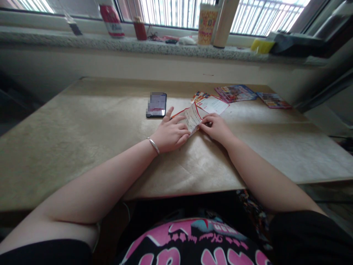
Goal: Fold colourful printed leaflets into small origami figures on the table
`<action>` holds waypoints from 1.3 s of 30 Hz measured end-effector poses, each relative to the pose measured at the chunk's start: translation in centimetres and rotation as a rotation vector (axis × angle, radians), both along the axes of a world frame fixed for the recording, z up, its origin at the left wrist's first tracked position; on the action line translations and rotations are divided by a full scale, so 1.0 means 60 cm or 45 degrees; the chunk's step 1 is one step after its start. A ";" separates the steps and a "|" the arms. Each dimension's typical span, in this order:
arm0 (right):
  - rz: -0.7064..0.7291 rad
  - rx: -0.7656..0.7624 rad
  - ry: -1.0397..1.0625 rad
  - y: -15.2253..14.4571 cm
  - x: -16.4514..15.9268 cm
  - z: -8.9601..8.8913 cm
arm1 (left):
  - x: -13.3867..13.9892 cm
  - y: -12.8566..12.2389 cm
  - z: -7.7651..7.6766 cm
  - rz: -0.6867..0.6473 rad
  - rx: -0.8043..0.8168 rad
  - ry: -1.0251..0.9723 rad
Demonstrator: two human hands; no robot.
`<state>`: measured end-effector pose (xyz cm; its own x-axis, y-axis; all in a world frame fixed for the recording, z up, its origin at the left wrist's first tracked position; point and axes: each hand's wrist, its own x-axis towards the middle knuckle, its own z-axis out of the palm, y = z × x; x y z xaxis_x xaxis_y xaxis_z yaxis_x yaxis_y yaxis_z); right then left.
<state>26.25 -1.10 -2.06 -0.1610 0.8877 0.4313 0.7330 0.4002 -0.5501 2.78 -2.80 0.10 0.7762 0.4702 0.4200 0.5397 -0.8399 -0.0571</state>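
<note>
On the table, a white printed paper sheet [192, 117] with a red border lies between my hands, partly folded over at a slant. My left hand [172, 133] rests flat across its left part with the fingers spread. At the sheet's right edge, my right hand [213, 127] has thumb and fingers pinched together on the paper. Just behind it lies another white card with a red edge [213, 105], next to a colourful printed piece [199, 96]. The underside of the sheet is hidden.
A phone [156, 105] lies left of the sheet. Glossy printed cards [235, 93] are piled at the back right, with another small pile [273, 100] beside them. Along the stone windowsill [165, 47] stand a patterned cup [207, 25], a red can [140, 29] and other items.
</note>
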 end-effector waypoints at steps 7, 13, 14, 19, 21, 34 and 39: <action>-0.182 -0.124 -0.136 -0.007 0.001 0.011 | 0.000 0.000 0.003 0.014 -0.043 0.032; -0.147 -0.254 0.001 -0.009 0.000 0.017 | -0.002 0.002 0.001 0.011 -0.073 0.016; -0.148 -0.240 0.018 -0.009 0.000 0.017 | -0.002 0.002 0.001 0.010 -0.088 0.014; -0.175 -0.164 0.139 -0.004 0.004 0.012 | -0.004 0.002 0.004 -0.026 -0.160 -0.007; -0.163 -0.125 0.212 -0.001 0.008 0.010 | -0.004 0.004 0.003 -0.060 -0.175 -0.024; -0.099 -0.025 0.499 -0.011 0.007 0.027 | -0.001 0.009 -0.007 -0.123 -0.105 -0.112; 0.009 -0.161 0.678 -0.008 0.004 0.022 | 0.000 0.007 -0.005 -0.152 -0.087 -0.091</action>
<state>26.52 -1.58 -0.77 0.0439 0.9376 0.3450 0.3377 0.3111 -0.8883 2.77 -2.40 -0.19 0.7978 0.4055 0.4462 0.4362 -0.8991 0.0372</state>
